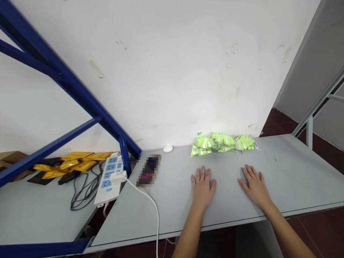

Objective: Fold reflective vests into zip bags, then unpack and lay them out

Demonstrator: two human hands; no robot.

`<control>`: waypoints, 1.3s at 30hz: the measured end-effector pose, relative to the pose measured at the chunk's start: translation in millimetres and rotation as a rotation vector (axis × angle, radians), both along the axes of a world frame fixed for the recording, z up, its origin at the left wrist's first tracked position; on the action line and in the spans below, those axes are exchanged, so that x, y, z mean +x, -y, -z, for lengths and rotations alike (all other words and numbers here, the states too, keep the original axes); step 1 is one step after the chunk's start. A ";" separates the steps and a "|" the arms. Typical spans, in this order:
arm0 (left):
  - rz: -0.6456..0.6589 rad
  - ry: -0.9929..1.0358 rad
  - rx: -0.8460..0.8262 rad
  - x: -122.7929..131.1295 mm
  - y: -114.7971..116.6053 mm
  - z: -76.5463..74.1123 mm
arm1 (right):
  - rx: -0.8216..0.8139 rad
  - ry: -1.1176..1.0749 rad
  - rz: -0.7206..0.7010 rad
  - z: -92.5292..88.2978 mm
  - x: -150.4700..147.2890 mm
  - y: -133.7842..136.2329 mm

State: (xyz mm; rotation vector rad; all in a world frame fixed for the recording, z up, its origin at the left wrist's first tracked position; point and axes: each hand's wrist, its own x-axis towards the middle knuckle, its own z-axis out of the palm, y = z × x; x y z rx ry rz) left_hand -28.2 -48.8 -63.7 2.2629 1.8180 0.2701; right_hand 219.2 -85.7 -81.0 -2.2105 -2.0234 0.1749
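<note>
**Filling the View: Scuffed White Wall (177,71) above a Grey Tabletop (172,204)**

The wall takes up most of the scene, marked with scrapes, patches and a few green specks low down. The tabletop runs along its foot, smooth and pale, with a dark line near its front edge. A blue metal frame (88,98) slants across the left, and beyond it lies a second grey surface (40,218). Dark red floor tiles (279,122) show at the right, behind a grey metal frame (309,132), and also below the front edge.

Yellow packages (77,161) are heaped on the left surface near a coil of black cable (83,193). Clear bags of fluorescent yellow-green material (223,143) lie in a row at the back of the tabletop, against the wall, just beyond the hands. The left hand (202,188) and right hand (254,184) rest palm down, well apart, fingers slightly spread and holding nothing. A white power strip (107,190) sits by the blue frame, a white cord (153,200) trailing from it. Smaller are a pixelated flat object (148,171) and a white oval piece (168,148).
</note>
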 end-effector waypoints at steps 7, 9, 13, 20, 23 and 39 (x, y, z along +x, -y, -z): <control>0.007 0.031 -0.015 -1.1 0.7 -4.0 | 0.035 0.010 0.004 0.6 -3.7 0.5; 0.009 0.033 -0.015 -1.1 0.8 -4.8 | 0.062 0.003 -0.012 0.9 -2.7 0.1; 0.010 0.050 -0.015 -1.1 0.5 -4.5 | 0.186 -0.070 -0.144 -10.0 -5.3 -15.8; -0.002 0.137 -0.015 -0.5 2.3 -4.6 | 0.470 -0.009 -0.158 -54.1 -36.9 -112.2; -0.003 0.180 0.000 -0.4 4.7 -5.2 | 0.439 0.008 -0.188 -61.1 -41.3 -153.4; -0.060 0.701 -0.006 -5.9 13.5 -14.2 | 0.500 -0.005 -0.367 -29.5 -20.2 -40.5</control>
